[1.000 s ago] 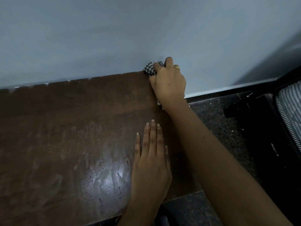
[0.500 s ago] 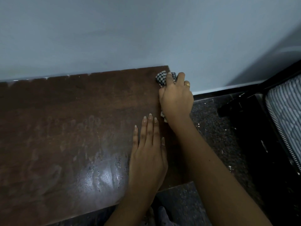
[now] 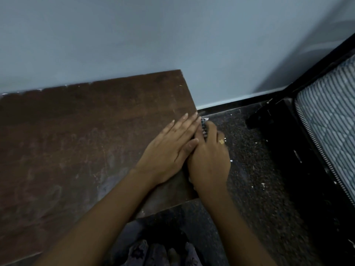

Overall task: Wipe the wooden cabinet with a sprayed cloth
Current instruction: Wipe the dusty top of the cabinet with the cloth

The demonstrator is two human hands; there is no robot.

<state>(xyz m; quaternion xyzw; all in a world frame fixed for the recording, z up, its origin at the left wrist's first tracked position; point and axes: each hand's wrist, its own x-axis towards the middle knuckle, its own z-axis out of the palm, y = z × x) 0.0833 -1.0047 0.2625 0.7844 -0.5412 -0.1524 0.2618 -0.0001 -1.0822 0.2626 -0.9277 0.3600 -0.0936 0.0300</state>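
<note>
Two hands work the cabinet top (image 3: 86,141): left hand (image 3: 169,150) flat, fingers extended, near the right edge; right hand (image 3: 209,160) fingers curled around the checkered cloth (image 3: 204,128) at that edge.

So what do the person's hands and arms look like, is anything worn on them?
Both forearms are bare, with no sleeves, watch or gloves in view. The right hand has a gold ring on one of its fingers. The left hand shows no jewellery, and its fingernails are fairly long, pale and unpainted.
</note>
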